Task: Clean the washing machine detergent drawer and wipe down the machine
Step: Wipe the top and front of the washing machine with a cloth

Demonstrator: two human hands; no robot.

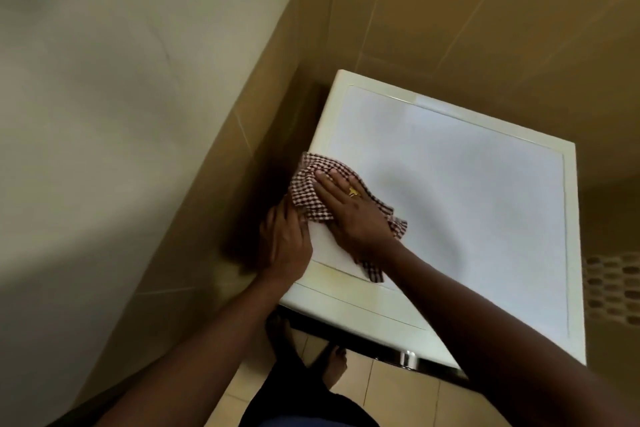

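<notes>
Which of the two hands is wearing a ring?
The right hand, pressed flat on the checked cloth atop the washing machine, wears a gold ring; the left hand at the machine's left edge shows none.

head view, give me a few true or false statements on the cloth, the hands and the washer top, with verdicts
1. The right hand presses flat on the red-and-white checked cloth. True.
2. The cloth lies by the right edge of the white washing machine top. False: it lies at the top's left edge.
3. A gold ring shows on the right hand. True.
4. The left hand is lifted high above the machine. False: it is down at the machine's left edge, next to the cloth.
</notes>
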